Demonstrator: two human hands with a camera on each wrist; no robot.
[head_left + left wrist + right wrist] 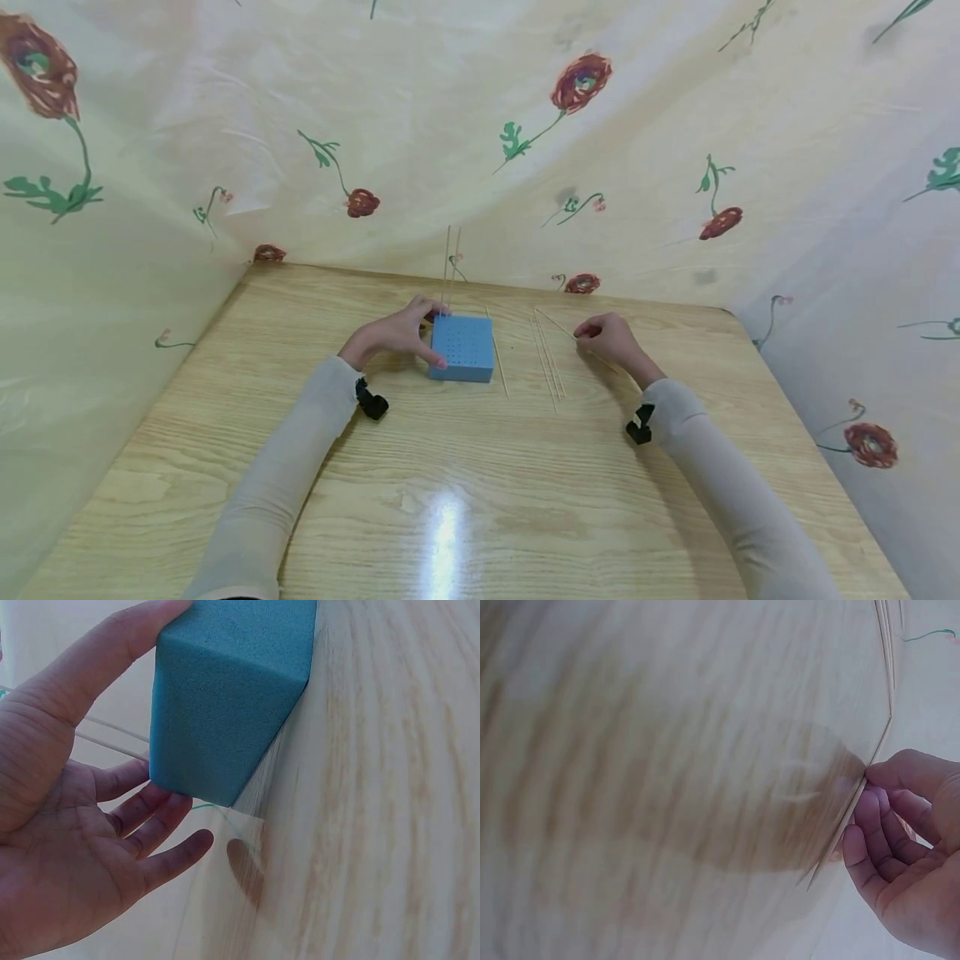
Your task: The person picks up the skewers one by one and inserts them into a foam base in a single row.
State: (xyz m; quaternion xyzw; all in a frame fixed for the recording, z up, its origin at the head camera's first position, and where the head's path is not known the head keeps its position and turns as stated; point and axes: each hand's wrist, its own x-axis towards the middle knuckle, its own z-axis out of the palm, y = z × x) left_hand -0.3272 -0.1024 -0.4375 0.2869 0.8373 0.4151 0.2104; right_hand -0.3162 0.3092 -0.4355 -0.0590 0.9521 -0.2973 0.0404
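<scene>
My left hand (401, 332) grips a blue foam block (471, 372) on the table, thumb at its near left corner and fingers by its far left. Rows of small holes cover the block's top. Two thin wooden sticks (446, 271) stand upright at its far left edge. In the left wrist view, the fingertips touch the block's lower end. To the right, my right hand (611, 340) pinches another thin wooden stick (555, 323) low over the table, slanting toward the loose ones. The right wrist view shows this stick (879, 742) between thumb and fingers.
Several loose sticks (548, 357) lie on the wooden table (525, 500) between the block and my right hand. One more stick (501, 367) lies close along the block's right side. A flower-patterned sheet (465, 125) hangs behind the table and at both sides.
</scene>
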